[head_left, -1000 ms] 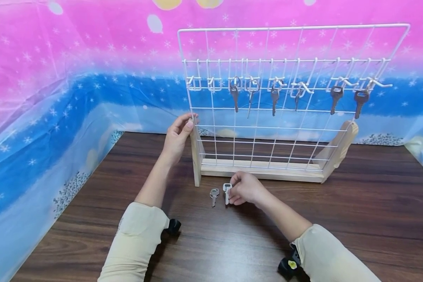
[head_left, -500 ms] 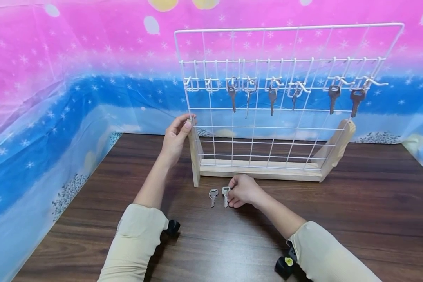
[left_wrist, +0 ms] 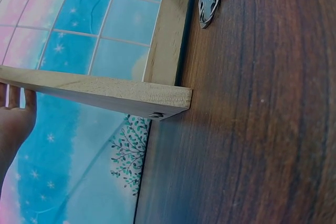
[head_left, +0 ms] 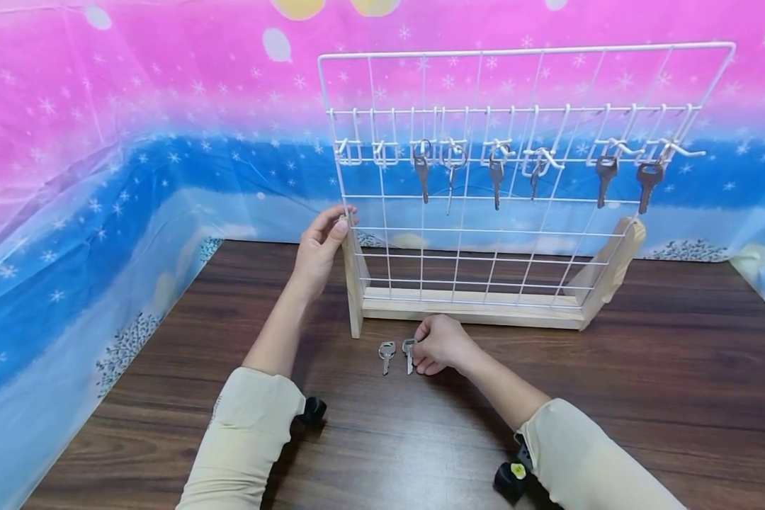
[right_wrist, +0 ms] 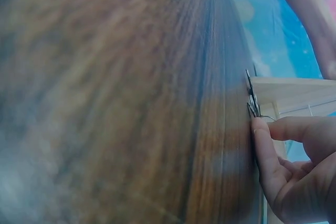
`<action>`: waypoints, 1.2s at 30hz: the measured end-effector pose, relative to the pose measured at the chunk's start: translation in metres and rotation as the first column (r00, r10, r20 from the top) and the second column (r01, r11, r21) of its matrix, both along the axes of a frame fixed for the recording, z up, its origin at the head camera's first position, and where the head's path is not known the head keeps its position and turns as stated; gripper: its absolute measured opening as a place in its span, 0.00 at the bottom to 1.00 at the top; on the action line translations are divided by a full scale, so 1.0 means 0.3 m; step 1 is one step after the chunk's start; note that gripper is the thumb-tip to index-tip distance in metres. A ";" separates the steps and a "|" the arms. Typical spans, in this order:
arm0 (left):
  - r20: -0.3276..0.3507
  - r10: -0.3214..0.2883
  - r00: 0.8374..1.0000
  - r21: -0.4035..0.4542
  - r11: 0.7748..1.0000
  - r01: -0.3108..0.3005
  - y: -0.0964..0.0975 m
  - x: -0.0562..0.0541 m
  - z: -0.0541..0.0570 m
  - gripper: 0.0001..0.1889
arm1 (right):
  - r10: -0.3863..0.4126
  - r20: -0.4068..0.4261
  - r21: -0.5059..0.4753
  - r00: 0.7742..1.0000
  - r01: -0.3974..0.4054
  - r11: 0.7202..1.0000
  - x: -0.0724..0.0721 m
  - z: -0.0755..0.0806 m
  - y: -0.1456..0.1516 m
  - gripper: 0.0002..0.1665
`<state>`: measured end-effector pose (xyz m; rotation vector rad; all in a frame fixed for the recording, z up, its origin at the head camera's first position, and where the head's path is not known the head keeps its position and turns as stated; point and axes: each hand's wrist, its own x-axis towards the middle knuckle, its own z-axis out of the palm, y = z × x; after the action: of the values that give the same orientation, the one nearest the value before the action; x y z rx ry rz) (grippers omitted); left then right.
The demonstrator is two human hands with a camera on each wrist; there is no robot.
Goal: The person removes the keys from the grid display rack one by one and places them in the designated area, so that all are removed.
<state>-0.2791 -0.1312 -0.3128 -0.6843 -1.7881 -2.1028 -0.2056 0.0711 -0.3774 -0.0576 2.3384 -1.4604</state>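
My left hand (head_left: 319, 248) grips the top of the left wooden upright (head_left: 352, 283) of a white wire grid rack (head_left: 459, 230), thumb in front and fingers reaching behind. The left wrist view shows those fingers at the upright's edge. Low on the table in front of the rack's base, my right hand (head_left: 445, 345) pinches a silver key (head_left: 409, 355) at its right side between thumb and forefinger. Part of that key is covered by the fingertips. A second key (head_left: 387, 356) with a ring lies just left of it on the wood.
Several keys, including a dark key (head_left: 649, 185) at the far right, hang from white hooks along the grid. The two leftmost hooks, one a white hook (head_left: 349, 151), carry no key. A patterned cloth (head_left: 166, 184) stands behind the brown table (head_left: 134, 425).
The key at my right hand has tipped down a little and looks darker on its head. My left hand keeps its hold on the upright. The head view has shifted slightly.
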 end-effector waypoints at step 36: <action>0.004 0.000 1.000 0.002 1.000 0.000 0.000 -0.003 -0.002 0.14 | -0.130 -0.347 -0.025 0.929 0.130 0.991 0.005 0.186 0.074 0.11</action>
<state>-0.2801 -0.1312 -0.3134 -0.6803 -1.7881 -2.1068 -0.2040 0.0934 -0.3217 -0.1785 2.6669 -1.6279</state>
